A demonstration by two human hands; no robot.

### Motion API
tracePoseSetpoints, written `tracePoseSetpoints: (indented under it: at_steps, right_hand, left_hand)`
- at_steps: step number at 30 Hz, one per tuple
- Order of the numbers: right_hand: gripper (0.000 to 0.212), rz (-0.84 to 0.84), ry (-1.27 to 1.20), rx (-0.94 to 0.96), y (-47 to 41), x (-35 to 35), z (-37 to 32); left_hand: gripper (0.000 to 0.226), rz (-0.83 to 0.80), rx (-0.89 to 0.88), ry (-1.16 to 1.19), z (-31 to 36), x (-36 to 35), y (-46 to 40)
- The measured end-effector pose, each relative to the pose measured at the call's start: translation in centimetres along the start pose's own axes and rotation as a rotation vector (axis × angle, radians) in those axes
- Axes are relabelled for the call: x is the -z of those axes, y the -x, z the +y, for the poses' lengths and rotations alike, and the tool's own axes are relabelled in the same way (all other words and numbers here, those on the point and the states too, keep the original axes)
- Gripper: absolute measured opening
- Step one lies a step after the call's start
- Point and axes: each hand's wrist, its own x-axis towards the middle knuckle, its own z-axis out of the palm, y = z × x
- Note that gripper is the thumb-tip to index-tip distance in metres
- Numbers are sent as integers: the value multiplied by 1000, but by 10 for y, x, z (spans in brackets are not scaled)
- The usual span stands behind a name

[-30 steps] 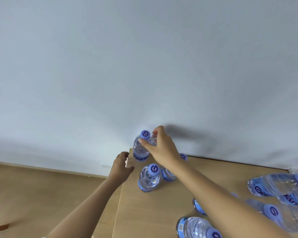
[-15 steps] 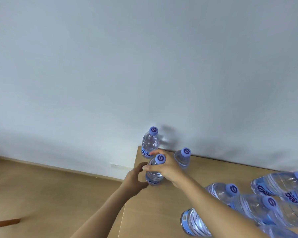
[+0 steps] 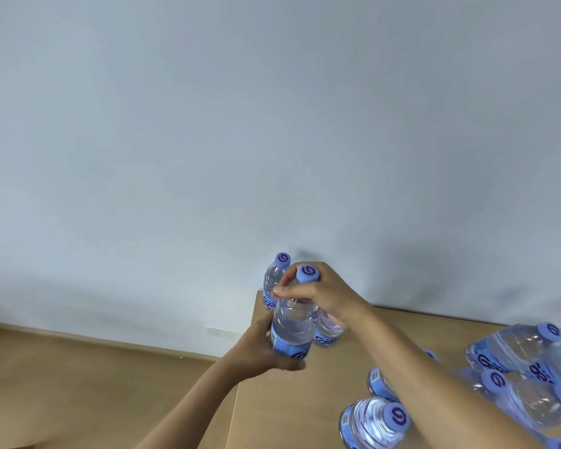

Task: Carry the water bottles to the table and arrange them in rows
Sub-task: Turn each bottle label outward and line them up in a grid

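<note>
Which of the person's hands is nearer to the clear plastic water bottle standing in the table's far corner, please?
Right. The right hand grips the held bottle's neck just beside the corner bottle; the left hand holds its base, lower down.

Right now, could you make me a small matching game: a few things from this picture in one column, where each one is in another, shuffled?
Things:
1. held bottle
2. corner bottle
3. left hand
4. right hand

Places:
A. standing at the table's far corner by the wall
B. wrapped round the held bottle's neck, just under its cap
C. lifted between both hands
D. cupping the held bottle's lower part, at its label

Pairs: 1-C, 2-A, 3-D, 4-B
</note>
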Motion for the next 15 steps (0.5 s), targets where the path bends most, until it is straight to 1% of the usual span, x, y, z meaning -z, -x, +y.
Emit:
tracePoseSetpoints:
  at_steps: [2, 4, 8, 10, 11, 12, 14, 15]
  right_hand:
    - [12, -39, -26, 55, 2, 8, -30]
    - [17, -69, -53, 97, 4, 16, -59]
    - [24, -63, -131, 158, 13, 32, -111]
    - [39, 27, -159, 227, 18, 35, -130]
    - [48, 102, -175, 271, 21, 34, -136]
    - [51, 188, -186, 317, 24, 34, -140]
    - [42, 337, -176, 373, 32, 30, -143]
    - [38, 375, -157, 375, 36, 27, -144]
  left_hand:
    - [59, 8, -96, 16, 29, -4, 1]
    - [53, 41, -164, 32, 57, -9, 3]
    - [46, 175, -276, 28, 103, -13, 7]
    - [50, 231, -298, 42, 121, -13, 7]
    - [53, 248, -308, 48, 129, -14, 8]
    - [55, 265, -317, 47, 137, -14, 7]
    - [53, 295, -332, 52, 150, -15, 8]
    - [52, 307, -338, 64, 156, -16, 8]
